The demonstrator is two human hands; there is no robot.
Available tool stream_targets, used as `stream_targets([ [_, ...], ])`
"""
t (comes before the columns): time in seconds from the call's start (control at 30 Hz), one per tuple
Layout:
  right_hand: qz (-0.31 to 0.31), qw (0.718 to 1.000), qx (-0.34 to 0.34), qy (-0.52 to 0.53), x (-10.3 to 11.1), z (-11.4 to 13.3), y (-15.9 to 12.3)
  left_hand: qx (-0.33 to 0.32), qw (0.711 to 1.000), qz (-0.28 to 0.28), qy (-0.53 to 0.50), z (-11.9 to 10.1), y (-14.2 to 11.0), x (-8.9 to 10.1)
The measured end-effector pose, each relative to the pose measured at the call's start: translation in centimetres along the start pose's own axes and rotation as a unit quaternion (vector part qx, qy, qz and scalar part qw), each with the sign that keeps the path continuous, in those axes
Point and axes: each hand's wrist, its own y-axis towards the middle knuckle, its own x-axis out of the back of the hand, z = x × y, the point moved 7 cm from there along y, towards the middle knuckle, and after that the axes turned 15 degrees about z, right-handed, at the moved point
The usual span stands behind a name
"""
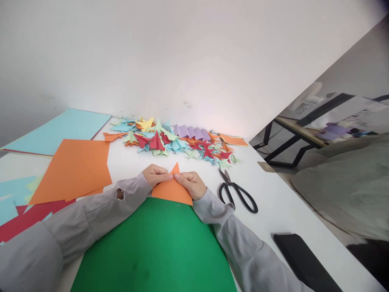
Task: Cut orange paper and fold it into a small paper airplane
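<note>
Both hands pinch one orange sheet of paper (172, 193), which has a pointed tip at the top and a wide lower edge. My left hand (156, 175) grips its left side, thumb on the front face. On the right side, my right hand (192, 183) presses with its thumb near the tip; the fingers behind the paper are hidden. Beneath the paper lies a green sheet (152, 247), its far edge just under the orange one. Black-handled scissors (234, 186) rest with blades partly apart, right of my right hand.
Folded paper pieces (156, 142) in several colours are heaped along the wall. Large orange sheets (75, 170), red paper (24, 225) and light blue sheets (67, 125) lie at left. A black flat object (304, 259) sits near the table's right edge.
</note>
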Motion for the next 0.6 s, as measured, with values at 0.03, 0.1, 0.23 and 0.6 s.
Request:
stream_targets([
  [0.03, 0.002, 1.0, -0.005, 0.006, -0.06, -0.08, -0.01, 0.001, 1.0, -0.005, 0.004, 0.04, 0.1, 0.19],
  [0.1, 0.005, 1.0, -0.013, 0.015, -0.19, -0.22, -0.05, 0.011, 1.0, -0.015, 0.004, 0.23, 0.33, 0.6],
  [0.23, 0.006, 1.0, -0.011, 0.009, -0.25, -0.12, -0.12, 0.021, 0.999, -0.026, -0.012, 0.43, 0.62, 1.05],
  [0.6, 0.0, 1.0, 0.003, -0.024, -0.02, 0.16, 0.02, -0.054, 0.997, -0.035, -0.053, 0.31, 0.59, 1.02],
])
